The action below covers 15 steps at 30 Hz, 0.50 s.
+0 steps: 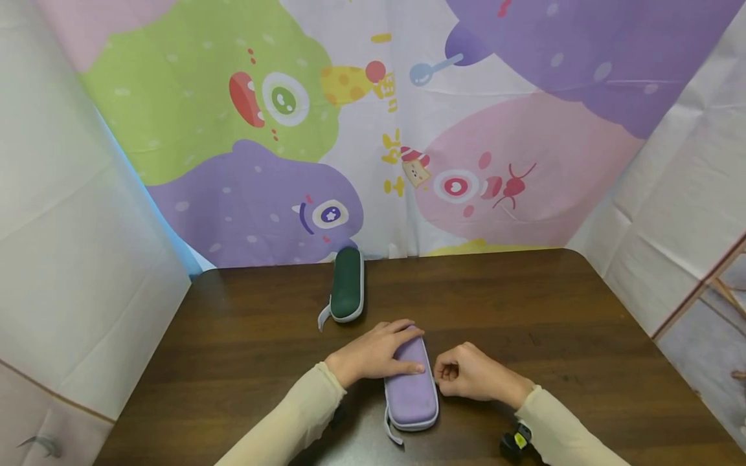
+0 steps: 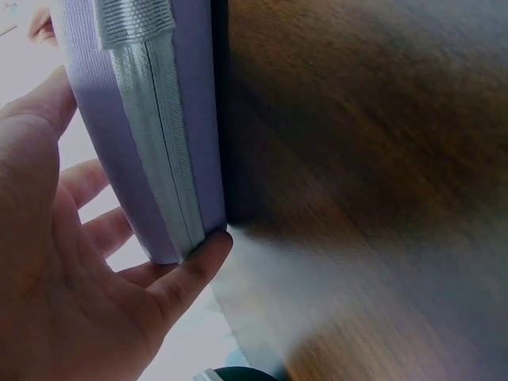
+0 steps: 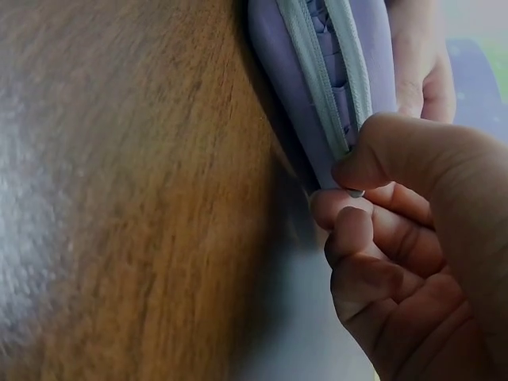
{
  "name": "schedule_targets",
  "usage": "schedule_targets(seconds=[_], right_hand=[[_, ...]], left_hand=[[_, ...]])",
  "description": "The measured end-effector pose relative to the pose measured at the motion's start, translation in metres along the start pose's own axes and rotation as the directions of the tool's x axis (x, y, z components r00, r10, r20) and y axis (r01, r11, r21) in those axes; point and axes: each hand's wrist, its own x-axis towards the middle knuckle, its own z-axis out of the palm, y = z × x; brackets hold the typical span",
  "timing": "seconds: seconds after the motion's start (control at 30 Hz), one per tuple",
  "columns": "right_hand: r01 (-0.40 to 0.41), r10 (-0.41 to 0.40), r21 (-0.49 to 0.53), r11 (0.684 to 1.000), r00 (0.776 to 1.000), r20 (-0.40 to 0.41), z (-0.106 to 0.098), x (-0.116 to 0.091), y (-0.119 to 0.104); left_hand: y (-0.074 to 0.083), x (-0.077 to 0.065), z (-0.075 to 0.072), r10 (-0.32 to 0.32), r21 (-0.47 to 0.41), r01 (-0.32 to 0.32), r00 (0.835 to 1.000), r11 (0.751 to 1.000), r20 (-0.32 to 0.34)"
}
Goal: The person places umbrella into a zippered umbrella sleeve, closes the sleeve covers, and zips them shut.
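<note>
A purple zip case (image 1: 410, 398) with a pale zipper lies lengthwise on the table, a strap loop at its near end. My left hand (image 1: 375, 353) grips its far part, thumb across the lid and fingers around the far end. On the case's right side, my right hand (image 1: 474, 374) pinches the small zipper pull (image 3: 356, 193) between thumb and index finger. In the right wrist view the zipper is parted behind the pull, and purple elastic loops (image 3: 337, 75) show in the gap. The left side's zipper (image 2: 159, 119) is closed in the left wrist view.
A dark green zip case (image 1: 348, 285) with a grey strap stands near the back edge of the brown wooden table (image 1: 250, 323). Behind it hangs a cartoon-printed cloth (image 1: 384, 220). A black device (image 1: 515, 443) sits by the right wrist.
</note>
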Motion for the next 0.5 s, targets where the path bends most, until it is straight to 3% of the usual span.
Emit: schedule_targets(seconds=[0.5], right_hand=[[0.014, -0.014, 0.025, 1.0, 1.0, -0.011, 0.0007, -0.0042, -0.0027]], left_hand=[[0.0002, 0.0004, 0.0, -0.004, -0.002, 0.004, 1.0, 1.0, 0.0]])
